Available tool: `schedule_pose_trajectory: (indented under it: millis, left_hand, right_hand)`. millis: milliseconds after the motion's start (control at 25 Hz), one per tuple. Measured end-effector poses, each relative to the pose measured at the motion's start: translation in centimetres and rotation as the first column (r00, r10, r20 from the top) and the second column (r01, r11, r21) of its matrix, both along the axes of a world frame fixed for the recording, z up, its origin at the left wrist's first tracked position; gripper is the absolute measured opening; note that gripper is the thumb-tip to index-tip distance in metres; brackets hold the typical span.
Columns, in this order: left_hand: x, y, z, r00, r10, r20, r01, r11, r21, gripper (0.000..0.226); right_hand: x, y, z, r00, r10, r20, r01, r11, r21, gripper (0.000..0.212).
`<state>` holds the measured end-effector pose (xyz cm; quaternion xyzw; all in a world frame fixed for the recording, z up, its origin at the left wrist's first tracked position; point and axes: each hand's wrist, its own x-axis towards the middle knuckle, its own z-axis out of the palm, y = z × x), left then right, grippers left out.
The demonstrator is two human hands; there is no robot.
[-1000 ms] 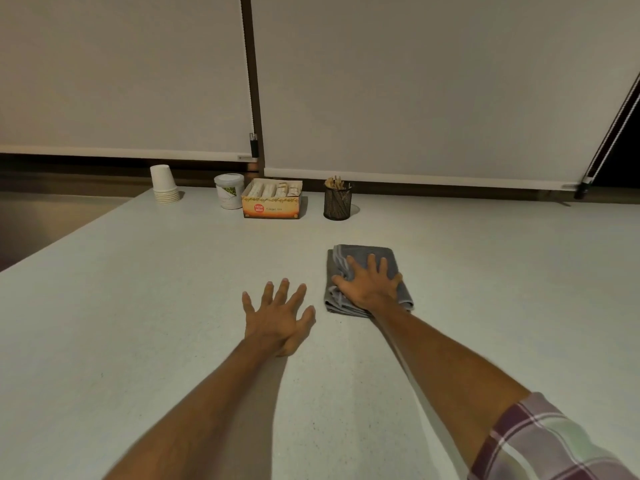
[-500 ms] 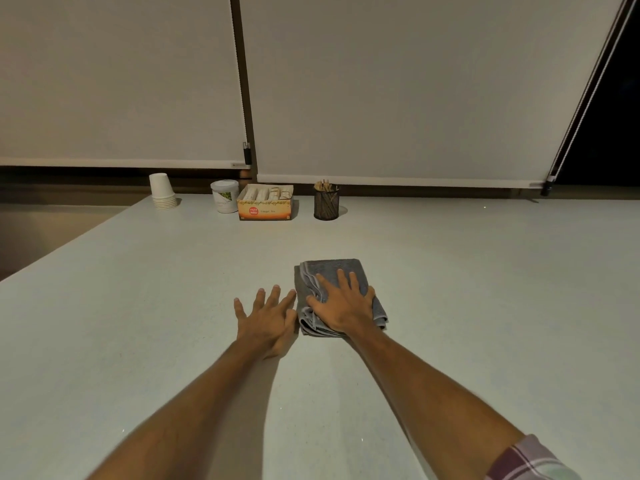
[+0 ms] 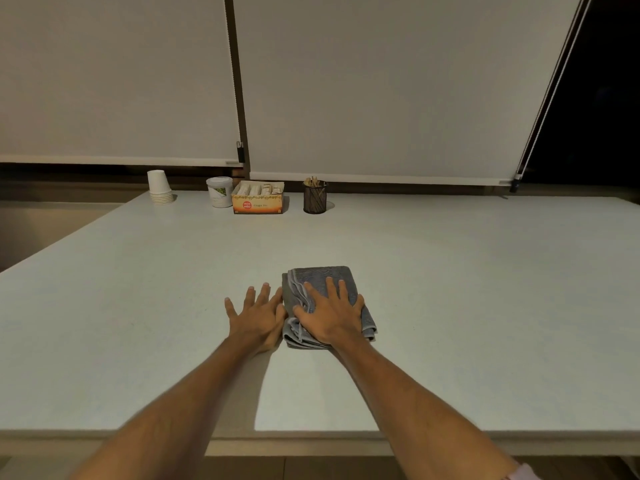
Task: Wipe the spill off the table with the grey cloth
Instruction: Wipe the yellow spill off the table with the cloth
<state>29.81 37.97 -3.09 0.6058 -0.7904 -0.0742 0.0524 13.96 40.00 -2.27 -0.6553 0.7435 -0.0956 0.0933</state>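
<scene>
A folded grey cloth (image 3: 341,277) lies on the pale table (image 3: 467,289), a little in front of me at the centre. My right hand (image 3: 330,315) presses flat on top of the cloth with its fingers spread, palm down. Beside it, my left hand (image 3: 256,315) rests flat on the bare table, fingers apart, its forefinger side touching the cloth's left edge. I cannot make out any spill on the table surface.
Along the far edge stand a stack of white paper cups (image 3: 160,187), a white tub (image 3: 220,191), an orange box of sachets (image 3: 258,197) and a black mesh holder with sticks (image 3: 314,197). The table's near edge (image 3: 311,436) runs below my forearms. Blinds hang behind.
My right hand has slid the cloth leftward and toward me until it meets my left hand. The view has pulled back, so the table's near edge now shows.
</scene>
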Motion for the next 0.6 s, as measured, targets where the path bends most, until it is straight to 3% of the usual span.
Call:
schedule_pose_trajectory:
  millis: [600]
  left_hand:
    - [-1.8, 5.5, 0.3, 0.999, 0.041, -0.002, -0.041, 0.999, -0.027, 0.055]
  right_hand:
    - [-3.1, 8.8, -0.7, 0.995, 0.097, -0.008, -0.097, 0.995, -0.023, 0.075]
